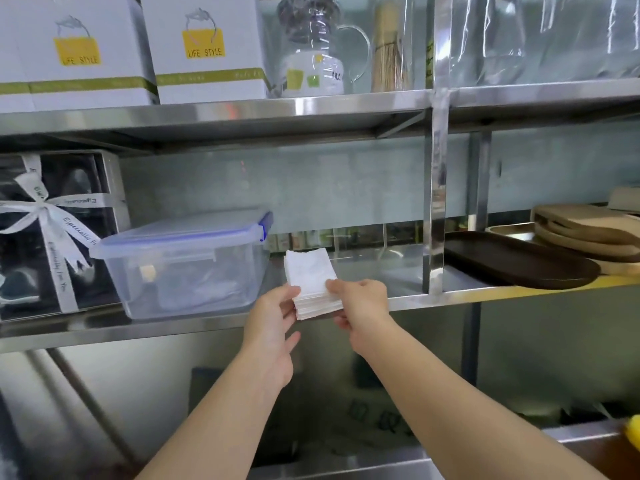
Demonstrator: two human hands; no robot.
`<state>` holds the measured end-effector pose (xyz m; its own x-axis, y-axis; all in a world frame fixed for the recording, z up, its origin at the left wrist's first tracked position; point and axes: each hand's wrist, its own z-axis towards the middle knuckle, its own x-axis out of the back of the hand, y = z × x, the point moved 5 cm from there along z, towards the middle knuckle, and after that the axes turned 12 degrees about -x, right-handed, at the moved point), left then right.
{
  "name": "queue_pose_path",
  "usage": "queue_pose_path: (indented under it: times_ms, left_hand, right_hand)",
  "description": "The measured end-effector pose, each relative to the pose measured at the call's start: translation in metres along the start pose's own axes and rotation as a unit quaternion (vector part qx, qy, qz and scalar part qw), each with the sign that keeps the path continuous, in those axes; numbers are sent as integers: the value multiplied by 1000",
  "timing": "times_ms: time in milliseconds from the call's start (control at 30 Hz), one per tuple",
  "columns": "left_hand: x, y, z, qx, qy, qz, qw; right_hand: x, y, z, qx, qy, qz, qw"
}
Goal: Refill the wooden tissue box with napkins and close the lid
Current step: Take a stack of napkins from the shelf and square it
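Note:
A thick stack of white square napkins (311,278) is held at the front edge of the steel shelf (485,294). My left hand (272,327) grips its left side, thumb on top. My right hand (360,304) grips its right side, thumb on top as well. The stack's near end hangs over the shelf edge, between both hands. No wooden tissue box shows in the head view.
A clear plastic container (187,261) with a blue-clipped lid stands just left of the napkins. A ribboned gift box (52,233) sits farther left. A dark oval tray (519,259) and wooden boards (585,233) lie to the right. White boxes (204,46) fill the upper shelf.

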<state>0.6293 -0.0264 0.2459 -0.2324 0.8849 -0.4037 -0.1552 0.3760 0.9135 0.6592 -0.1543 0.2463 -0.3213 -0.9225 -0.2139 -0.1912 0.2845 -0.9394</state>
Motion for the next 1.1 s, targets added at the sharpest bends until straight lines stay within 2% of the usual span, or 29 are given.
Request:
queue_pose_path:
  times_ms: [100,200,300,533,833,1033,1100]
  left_hand:
    - [14,-6,2,71,13,-55,996]
    - [21,-12,3,152,-42,-84,984]
    - [26,-14,1,184,-91,-80,975]
    - [33,-15,-14,212,-183,31,959]
    - [46,-22,-49,190,-218,261,921]
    - [55,-29,-90,208,-208,285,912]
    - [57,-30,-104,197,-205,295,912]
  right_hand:
    - [9,2,-4,-33,-14,19,999]
    - [20,7,-9,-72,-53,27,996]
    - [29,15,-12,-97,-101,23,990]
    - [52,22,-16,-94,-143,-7,985]
    - [77,32,-32,-86,-149,-121,978]
    - [109,67,-66,-187,-137,-92,968]
    - [118,77,-83,-217,-132,-120,960]
